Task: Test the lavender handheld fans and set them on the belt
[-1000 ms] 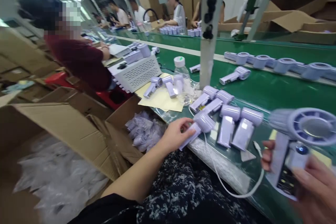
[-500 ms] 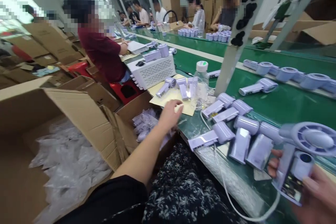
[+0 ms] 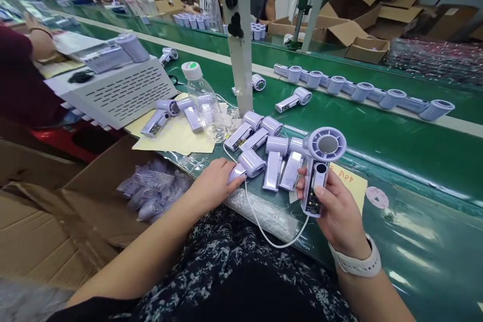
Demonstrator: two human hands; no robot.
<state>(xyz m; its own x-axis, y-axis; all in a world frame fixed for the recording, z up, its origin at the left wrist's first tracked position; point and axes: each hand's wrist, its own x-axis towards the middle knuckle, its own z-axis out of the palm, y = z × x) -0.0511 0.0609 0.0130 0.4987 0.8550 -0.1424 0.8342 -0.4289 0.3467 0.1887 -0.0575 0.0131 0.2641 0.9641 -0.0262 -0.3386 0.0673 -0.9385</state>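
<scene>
Fan [image 3: 321, 167] is upright in the right hand [image 3: 337, 206], thumb and fingers pinching its handle, a white cable [image 3: 277, 246] reaching its base; I see the left hand [image 3: 211, 186] with thumb and fingers about a second fan's [image 3: 251, 162] handle, above the bench [image 3: 422, 251] edge; other fans [image 3: 276, 148] lie beside it, a bottle [image 3: 204, 98] beyond.

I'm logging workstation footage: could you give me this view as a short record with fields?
Right hand: holds an upright lilac fan, circuit board exposed
Left hand: touches the handle of a lying lilac fan
Cable: white, runs to the upright fan's base
Bottle: clear, white cap, left of the metal post
Fan row: lined up along the pale strip
</scene>
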